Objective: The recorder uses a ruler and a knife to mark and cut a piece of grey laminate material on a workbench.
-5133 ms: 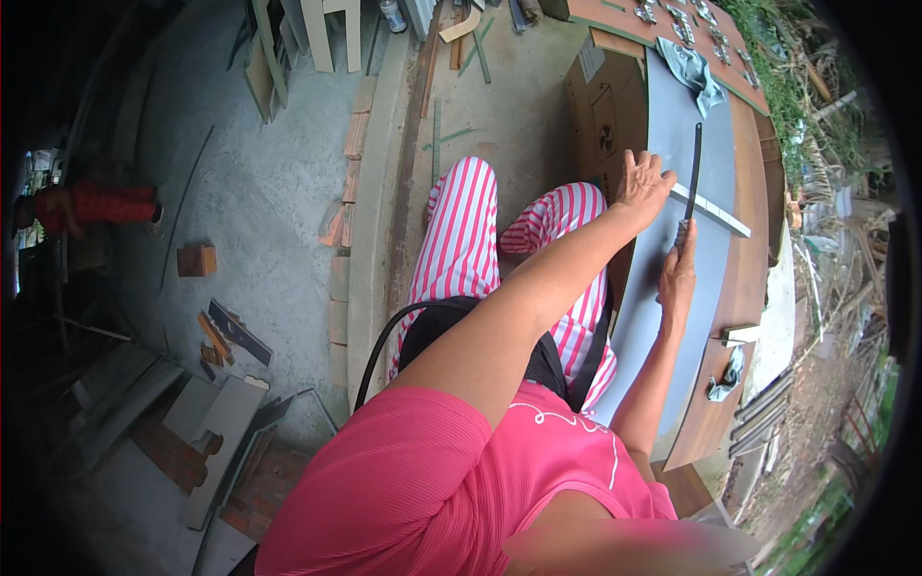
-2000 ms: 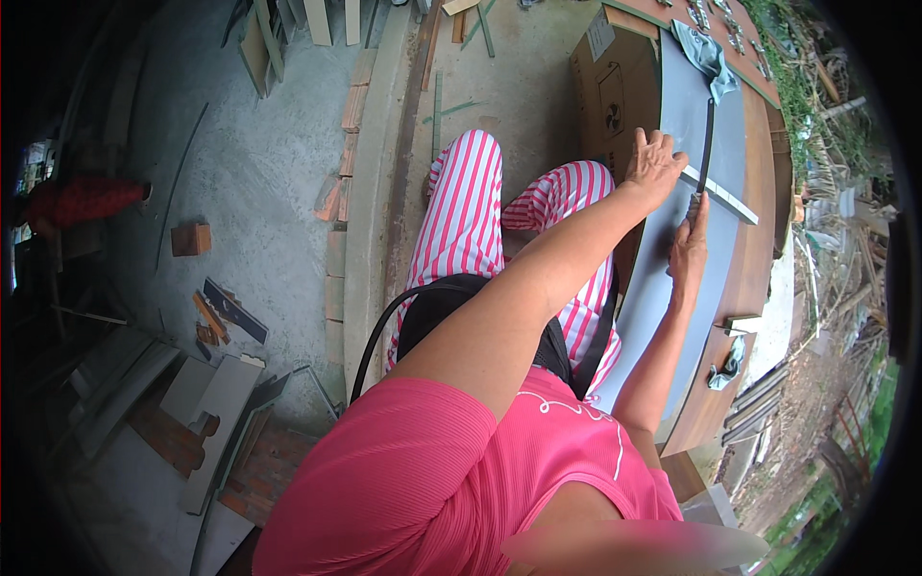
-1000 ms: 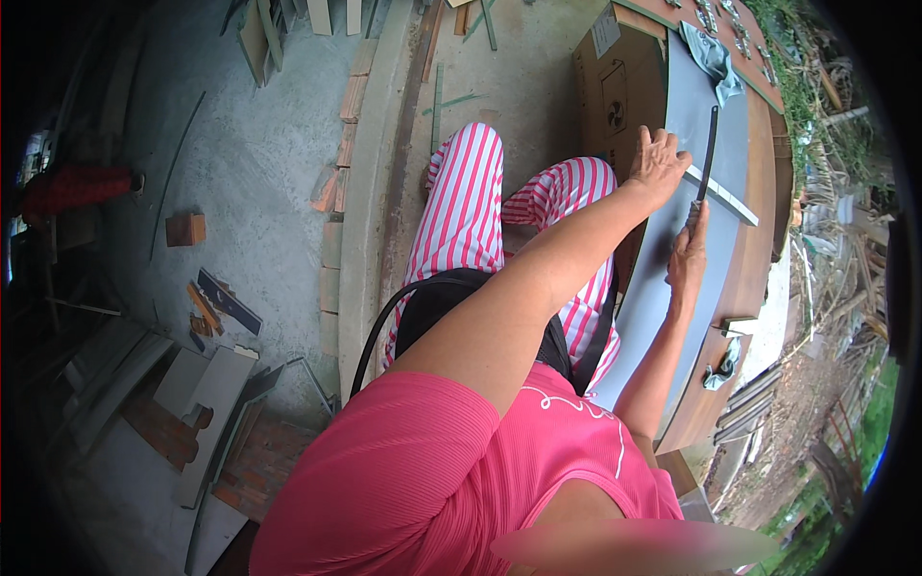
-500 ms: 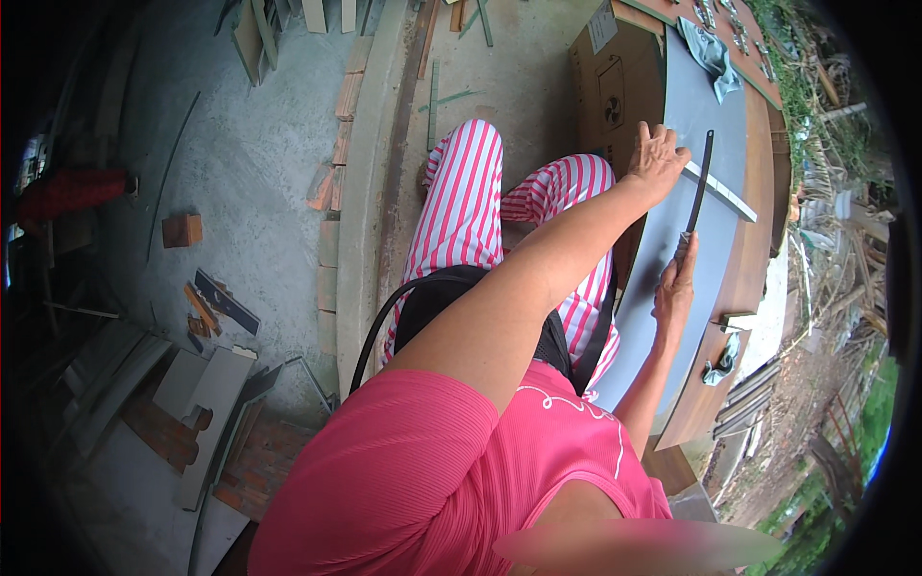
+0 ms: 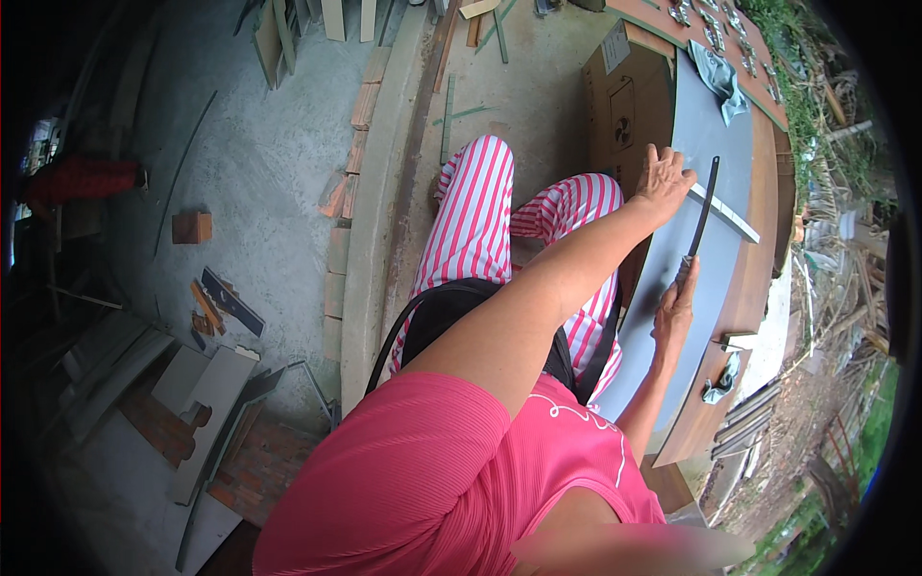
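Observation:
My left hand (image 5: pixel 665 184) is closed on one end of a narrow pale strip (image 5: pixel 735 219), which lies across a grey-blue board (image 5: pixel 663 278). A dark, thin hacksaw blade (image 5: pixel 706 216) crosses over the strip just to the right of those fingers. Its wrapped handle is gripped in my right hand (image 5: pixel 674 312), with the forefinger stretched along it. The blade tip, which has a small hole, points away from me. How deep the blade sits in the strip cannot be made out.
A cardboard box (image 5: pixel 629 110) stands beyond my knees, beside the board. Cloths (image 5: pixel 718 82) and metal pieces (image 5: pixel 715 34) lie at the far end. Brown boards (image 5: pixel 715 384) edge the right side. Bricks, offcuts (image 5: pixel 226 302) and panels (image 5: pixel 206 384) lie on the left floor; a person in red (image 5: pixel 86 180) is there.
The whole scene sits slightly lower in the picture. Both hands keep their grips, and the blade appears to have slid slightly toward me across the strip.

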Available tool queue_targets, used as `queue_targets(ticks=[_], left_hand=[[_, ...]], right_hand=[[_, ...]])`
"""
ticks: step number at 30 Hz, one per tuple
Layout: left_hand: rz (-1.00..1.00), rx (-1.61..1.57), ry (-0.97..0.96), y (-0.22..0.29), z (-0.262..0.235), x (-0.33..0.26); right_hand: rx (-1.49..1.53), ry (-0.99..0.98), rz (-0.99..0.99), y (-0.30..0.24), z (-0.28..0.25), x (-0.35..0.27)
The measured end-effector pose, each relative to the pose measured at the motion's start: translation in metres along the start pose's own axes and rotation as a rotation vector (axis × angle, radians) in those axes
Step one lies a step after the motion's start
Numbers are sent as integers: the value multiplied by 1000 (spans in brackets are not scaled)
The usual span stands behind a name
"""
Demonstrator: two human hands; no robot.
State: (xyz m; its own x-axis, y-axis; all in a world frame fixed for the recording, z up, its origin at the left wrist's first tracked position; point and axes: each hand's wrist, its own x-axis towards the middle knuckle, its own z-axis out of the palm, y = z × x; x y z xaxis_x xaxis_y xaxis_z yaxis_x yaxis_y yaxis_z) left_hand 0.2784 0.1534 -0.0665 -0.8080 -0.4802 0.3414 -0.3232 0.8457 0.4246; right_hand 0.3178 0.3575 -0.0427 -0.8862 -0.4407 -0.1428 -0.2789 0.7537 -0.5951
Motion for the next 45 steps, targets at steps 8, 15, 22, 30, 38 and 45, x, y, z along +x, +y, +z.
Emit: queue_targets(ticks=[8, 15, 22, 30, 38, 45], left_hand=[[5, 0, 5, 0, 3, -3], [0, -35, -53, 1, -1, -1], [22, -27, -16, 1, 2, -1], [33, -6, 32, -1, 2, 0], [14, -23, -6, 0, -2, -3], [22, -10, 5, -1, 0, -4]], right_hand=[[9, -53, 67, -9, -5, 3], [-5, -47, 33, -30, -1, 50], [2, -30, -32, -13, -5, 27], [35, 22, -17, 2, -7, -6], [-24, -41, 33, -41, -3, 61], [-9, 2, -59, -16, 2, 49]])
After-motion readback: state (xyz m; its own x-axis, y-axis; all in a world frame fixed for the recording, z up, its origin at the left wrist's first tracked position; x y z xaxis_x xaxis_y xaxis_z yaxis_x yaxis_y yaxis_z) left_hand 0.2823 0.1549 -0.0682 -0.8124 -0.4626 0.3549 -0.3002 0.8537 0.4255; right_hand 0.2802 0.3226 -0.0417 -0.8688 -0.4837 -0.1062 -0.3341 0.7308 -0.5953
